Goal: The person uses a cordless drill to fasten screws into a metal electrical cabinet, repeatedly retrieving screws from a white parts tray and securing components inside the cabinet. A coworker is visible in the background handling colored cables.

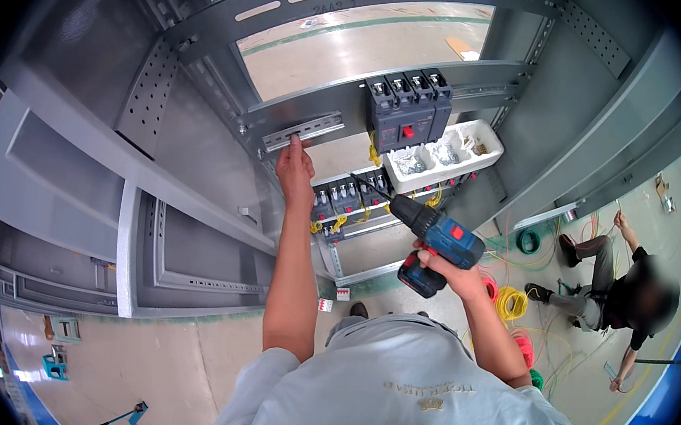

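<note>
My left hand (295, 173) is raised to a slotted metal mounting rail (316, 129) on the cabinet's grey crossbar. Its fingers are drawn together, a fingertip at the rail's lower edge; anything small between them is hidden. My right hand (452, 272) grips a blue and black cordless drill (447, 239) by its handle, the bit aimed up and left, apart from the rail. A large dark circuit breaker (407, 118) with a red toggle is mounted right of the rail. Below it, a white foam tray (404, 184) holds small metal hardware in compartments.
Several smaller breakers (342, 199) with yellow wires line a lower rail. The grey cabinet frame (191, 209) surrounds my arms. At right, another person (638, 302) sits on the floor among loose wires and yellow coils (511, 303). A blue-handled tool (135, 413) lies at lower left.
</note>
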`<move>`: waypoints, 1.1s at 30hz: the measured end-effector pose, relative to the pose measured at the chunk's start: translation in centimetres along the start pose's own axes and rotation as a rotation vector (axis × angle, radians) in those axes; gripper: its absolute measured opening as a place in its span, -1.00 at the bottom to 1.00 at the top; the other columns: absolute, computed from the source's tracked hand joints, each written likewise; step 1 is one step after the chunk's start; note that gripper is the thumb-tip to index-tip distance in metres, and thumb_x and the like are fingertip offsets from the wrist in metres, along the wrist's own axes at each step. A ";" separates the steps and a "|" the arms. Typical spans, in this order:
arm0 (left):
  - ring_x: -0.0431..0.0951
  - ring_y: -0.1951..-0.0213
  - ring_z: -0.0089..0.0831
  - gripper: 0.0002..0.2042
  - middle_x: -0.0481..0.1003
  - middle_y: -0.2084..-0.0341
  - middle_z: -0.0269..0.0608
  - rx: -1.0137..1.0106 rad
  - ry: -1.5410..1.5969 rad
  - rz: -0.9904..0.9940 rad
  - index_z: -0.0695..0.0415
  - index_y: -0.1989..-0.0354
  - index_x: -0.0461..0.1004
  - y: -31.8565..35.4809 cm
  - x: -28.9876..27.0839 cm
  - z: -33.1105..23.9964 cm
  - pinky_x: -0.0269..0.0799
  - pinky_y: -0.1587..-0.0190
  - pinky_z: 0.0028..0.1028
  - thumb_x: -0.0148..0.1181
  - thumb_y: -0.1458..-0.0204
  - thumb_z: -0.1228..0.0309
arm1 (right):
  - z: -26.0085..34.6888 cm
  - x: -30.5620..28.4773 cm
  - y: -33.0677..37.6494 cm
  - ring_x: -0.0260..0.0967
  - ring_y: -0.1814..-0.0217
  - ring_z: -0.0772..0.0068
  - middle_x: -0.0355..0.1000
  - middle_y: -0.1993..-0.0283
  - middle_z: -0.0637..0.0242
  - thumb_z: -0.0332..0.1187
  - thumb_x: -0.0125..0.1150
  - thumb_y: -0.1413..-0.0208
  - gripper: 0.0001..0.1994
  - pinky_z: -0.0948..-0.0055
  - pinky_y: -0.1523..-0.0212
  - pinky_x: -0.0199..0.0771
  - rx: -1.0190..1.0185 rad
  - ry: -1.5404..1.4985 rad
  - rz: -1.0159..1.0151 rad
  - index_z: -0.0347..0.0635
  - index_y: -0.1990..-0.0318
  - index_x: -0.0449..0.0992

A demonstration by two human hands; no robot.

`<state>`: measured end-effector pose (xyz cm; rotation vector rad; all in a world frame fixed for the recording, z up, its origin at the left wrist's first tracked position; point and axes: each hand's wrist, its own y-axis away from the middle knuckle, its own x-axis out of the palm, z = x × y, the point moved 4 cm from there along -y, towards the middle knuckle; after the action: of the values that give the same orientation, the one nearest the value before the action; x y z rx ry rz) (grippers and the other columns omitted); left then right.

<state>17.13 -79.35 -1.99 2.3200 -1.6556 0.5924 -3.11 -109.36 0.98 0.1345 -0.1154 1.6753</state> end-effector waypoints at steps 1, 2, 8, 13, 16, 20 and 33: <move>0.05 0.69 -0.75 -0.67 0.10 0.72 -0.56 -0.007 0.024 -0.006 0.20 0.30 0.50 -0.3 0.0 0.2 -0.10 0.65 -0.60 0.16 -0.32 0.15 | 0.0 0.5 -0.5 0.54 0.19 0.57 0.59 0.17 0.36 -0.49 0.38 -0.08 -0.75 0.44 0.12 0.58 -0.011 0.010 -0.020 -0.26 0.07 0.58; 0.05 0.69 -0.75 -0.68 0.10 0.73 -0.56 -0.015 0.045 -0.015 0.19 0.31 0.50 -0.6 -0.1 0.6 -0.10 0.66 -0.60 0.17 -0.31 0.16 | 0.1 1.5 -1.1 0.54 0.19 0.58 0.59 0.17 0.36 -0.50 0.39 -0.08 -0.74 0.44 0.12 0.58 -0.020 0.017 -0.038 -0.26 0.06 0.58; 0.04 0.71 -0.75 -0.70 0.12 0.75 -0.55 -0.002 0.135 -0.080 0.17 0.36 0.47 -1.5 0.0 1.6 -0.10 0.68 -0.59 0.23 -0.28 0.18 | -0.8 4.4 -3.8 0.53 0.20 0.58 0.60 0.18 0.34 -0.50 0.41 -0.05 -0.71 0.43 0.13 0.58 -0.016 0.011 -0.101 -0.27 0.04 0.58; 0.02 0.74 -0.77 -0.73 0.12 0.77 -0.58 0.020 0.199 -0.104 0.14 0.39 0.49 -1.5 0.6 1.9 -0.15 0.69 -0.58 0.26 -0.26 0.22 | -1.4 5.1 -4.8 0.53 0.19 0.58 0.60 0.18 0.33 -0.46 0.42 -0.05 -0.71 0.43 0.13 0.57 -0.057 0.057 -0.126 -0.27 0.05 0.58; -0.03 0.75 -0.81 -0.75 0.11 0.78 -0.62 0.023 0.213 -0.135 0.14 0.39 0.52 -1.1 1.5 1.3 -0.22 0.68 -0.57 0.25 -0.27 0.25 | -1.7 5.4 -5.3 0.52 0.21 0.58 0.60 0.20 0.35 -0.44 0.43 -0.05 -0.72 0.43 0.13 0.56 -0.082 0.069 -0.167 -0.26 0.07 0.60; -0.02 0.75 -0.82 -0.76 0.11 0.77 -0.62 0.013 0.229 -0.171 0.17 0.33 0.56 -1.1 1.6 1.4 -0.22 0.68 -0.56 0.25 -0.27 0.25 | -1.4 6.1 -5.9 0.52 0.26 0.61 0.60 0.28 0.38 -0.40 0.45 -0.04 -0.76 0.45 0.15 0.55 -0.140 0.140 -0.219 -0.24 0.14 0.63; -0.05 0.74 -0.80 -0.70 0.06 0.77 -0.61 0.000 0.189 -0.184 0.22 0.31 0.50 -0.9 2.6 0.6 -0.23 0.68 -0.58 0.24 -0.27 0.19 | -3.6 6.7 -7.0 0.55 0.28 0.56 0.61 0.28 0.33 -0.42 0.44 -0.02 -0.76 0.43 0.17 0.57 -0.193 0.169 -0.219 -0.27 0.14 0.62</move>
<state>18.84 -81.50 -1.31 2.3032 -1.3430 0.7447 3.11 -101.47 -1.60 -0.1360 -0.1298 1.4415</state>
